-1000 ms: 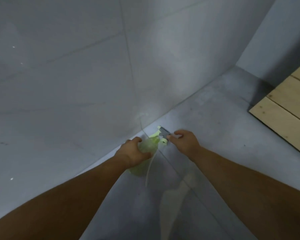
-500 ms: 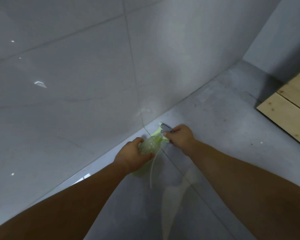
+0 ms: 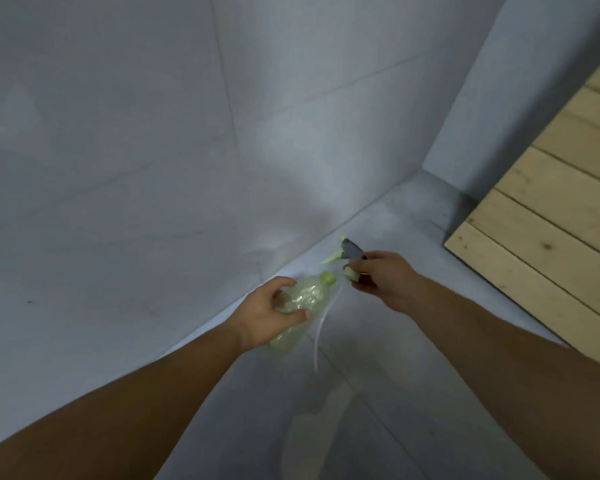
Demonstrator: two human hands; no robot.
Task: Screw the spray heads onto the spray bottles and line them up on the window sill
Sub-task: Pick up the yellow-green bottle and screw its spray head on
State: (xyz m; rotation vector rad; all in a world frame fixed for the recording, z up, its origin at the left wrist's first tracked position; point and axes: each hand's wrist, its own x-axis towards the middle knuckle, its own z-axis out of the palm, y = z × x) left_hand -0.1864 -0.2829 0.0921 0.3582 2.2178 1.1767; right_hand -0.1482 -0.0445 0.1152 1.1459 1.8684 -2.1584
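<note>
My left hand (image 3: 267,313) grips a pale green translucent spray bottle (image 3: 302,296), tilted with its open green neck pointing up and right. My right hand (image 3: 381,278) holds the spray head (image 3: 349,252), grey with a light green trigger and nozzle, just right of and slightly above the neck. A thin clear dip tube (image 3: 321,330) hangs from the head and curves down past the outside of the bottle. Head and bottle neck are apart by a small gap.
Below the hands lies a grey tiled floor (image 3: 413,393) that meets a grey tiled wall (image 3: 153,150). A wooden plank platform (image 3: 551,209) stands at the right, close to the corner. No window sill or other bottles are in view.
The spray head was against the bottle neck before. My right hand has since drawn it up and to the right, away from the neck, and the tube now hangs outside the bottle.
</note>
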